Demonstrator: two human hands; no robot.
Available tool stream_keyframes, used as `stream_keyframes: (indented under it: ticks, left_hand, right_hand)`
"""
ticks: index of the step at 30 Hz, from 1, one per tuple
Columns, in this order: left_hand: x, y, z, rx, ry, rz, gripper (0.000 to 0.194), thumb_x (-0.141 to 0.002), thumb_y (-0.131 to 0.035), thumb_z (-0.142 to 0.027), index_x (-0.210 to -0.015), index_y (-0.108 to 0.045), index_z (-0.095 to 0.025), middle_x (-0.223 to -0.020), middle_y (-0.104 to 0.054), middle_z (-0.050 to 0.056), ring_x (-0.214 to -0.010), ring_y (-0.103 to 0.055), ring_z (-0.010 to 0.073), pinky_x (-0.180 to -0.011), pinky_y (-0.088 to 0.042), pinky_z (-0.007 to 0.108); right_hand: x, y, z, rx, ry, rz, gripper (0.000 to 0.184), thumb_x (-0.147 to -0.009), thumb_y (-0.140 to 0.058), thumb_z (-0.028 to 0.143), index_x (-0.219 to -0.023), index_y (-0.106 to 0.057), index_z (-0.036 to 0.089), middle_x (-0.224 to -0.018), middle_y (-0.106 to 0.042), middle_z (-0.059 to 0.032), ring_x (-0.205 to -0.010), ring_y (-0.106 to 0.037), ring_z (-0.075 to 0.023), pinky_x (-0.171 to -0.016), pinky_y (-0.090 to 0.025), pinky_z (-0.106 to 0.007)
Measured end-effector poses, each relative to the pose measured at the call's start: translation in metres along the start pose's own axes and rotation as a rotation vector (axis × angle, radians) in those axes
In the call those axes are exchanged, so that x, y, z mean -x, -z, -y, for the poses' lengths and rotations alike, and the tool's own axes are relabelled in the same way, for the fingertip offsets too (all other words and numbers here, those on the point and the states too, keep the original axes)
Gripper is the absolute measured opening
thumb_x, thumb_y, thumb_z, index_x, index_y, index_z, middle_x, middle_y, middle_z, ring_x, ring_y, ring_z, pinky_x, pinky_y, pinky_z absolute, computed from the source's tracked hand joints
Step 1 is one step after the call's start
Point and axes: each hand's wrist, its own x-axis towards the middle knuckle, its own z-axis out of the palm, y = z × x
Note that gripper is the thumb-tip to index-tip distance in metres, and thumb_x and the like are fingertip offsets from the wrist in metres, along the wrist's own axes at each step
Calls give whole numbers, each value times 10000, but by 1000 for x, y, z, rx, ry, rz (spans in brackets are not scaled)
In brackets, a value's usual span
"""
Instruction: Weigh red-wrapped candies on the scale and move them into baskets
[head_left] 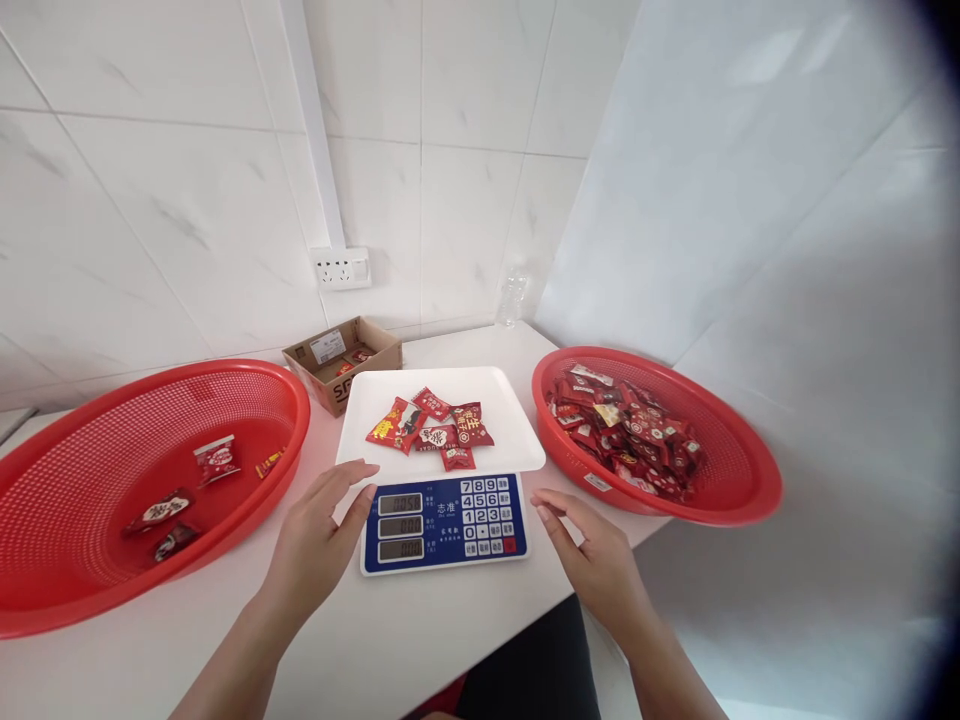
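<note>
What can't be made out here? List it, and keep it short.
All in the head view:
- Digital scale's display: digits too small to read.
- Cardboard box: its near wall hides most of what lies inside.
- Pile of wrapped sweets in the basket on the right: upper packets hide lower ones; print too small.
- Plastic bottle: clear against the wall, outline faint.
- Red basket on the left: cut off by the picture's left edge.

- The digital price scale's three readouts are too small to read.
- The left red plastic basket is cut off by the picture's left edge.
- The cardboard box's contents are partly hidden by its walls and the white tray.
- Print on the wrapped candies in the right red plastic basket is too small to read.
</note>
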Motion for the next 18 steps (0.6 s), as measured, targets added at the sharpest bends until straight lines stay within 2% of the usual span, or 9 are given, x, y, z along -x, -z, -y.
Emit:
stream_keyframes:
  ticks: [3, 5, 7, 9, 13, 15, 18]
  left_hand:
    - [-1, -2, 4, -25, -34, 4, 327, -880, -437, -437, -1068, -627, -250, -1119, -666, 46, -1031, -623, 201, -619, -537, 236]
    - [-3, -5, 8, -78, -93, -1, 341, -894, -415, -444, -1078, -622, -244, -1134, -661, 50, -1084, -602, 211, -745, -554, 287]
    - [-8, -9, 10, -151, -186, 11, 370, -903, -403, -455, -1116, -605, -231, -1176, -644, 59, -1177, -542, 227, -906, -515, 360]
    - [-16, -15, 8, -238, -271, 69, 411, -902, -404, -475, -1175, -580, -223, -1259, -597, 68, -1278, -442, 258, -1005, -447, 435]
    - [-31, -25, -3, -378, -364, 242, 498, -890, -388, -531, -1266, -526, -235, -1416, -449, 68, -1371, -271, 315, -1070, -334, 548]
    - [-36, -24, -7, -398, -381, 276, 520, -895, -361, -543, -1294, -499, -240, -1450, -400, 67, -1385, -235, 307, -1088, -294, 555]
    - [-39, -14, -3, -402, -352, 243, 515, -906, -335, -532, -1321, -465, -257, -1469, -370, 59, -1397, -206, 291, -1084, -304, 543]
  right_hand:
    - [0, -3, -2, -14, 29, -18, 267, -899, -458, 345, -993, -673, 219, -966, -724, -62, -893, -678, -210, -776, -555, -320]
    - [0, -5, -3, -20, 52, -41, 263, -899, -459, 335, -984, -674, 210, -951, -725, -62, -878, -680, -200, -775, -555, -306]
    - [-2, -5, -3, -23, 68, -69, 258, -898, -463, 328, -971, -676, 202, -938, -725, -63, -865, -682, -193, -766, -556, -296]
    - [-3, -6, -2, -25, 84, -99, 256, -896, -466, 324, -957, -679, 196, -922, -727, -65, -849, -684, -191, -757, -557, -293]
    - [-3, -8, -4, -35, 89, -166, 264, -891, -467, 339, -939, -682, 195, -897, -730, -75, -833, -687, -199, -748, -554, -300]
    - [-1, -12, -11, -43, 43, -200, 286, -885, -471, 371, -956, -675, 184, -856, -730, -81, -794, -689, -200, -667, -556, -278]
    - [8, -21, -28, -58, -76, -202, 369, -877, -456, 440, -1010, -649, 155, -720, -701, -68, -634, -662, -181, -460, -493, -232]
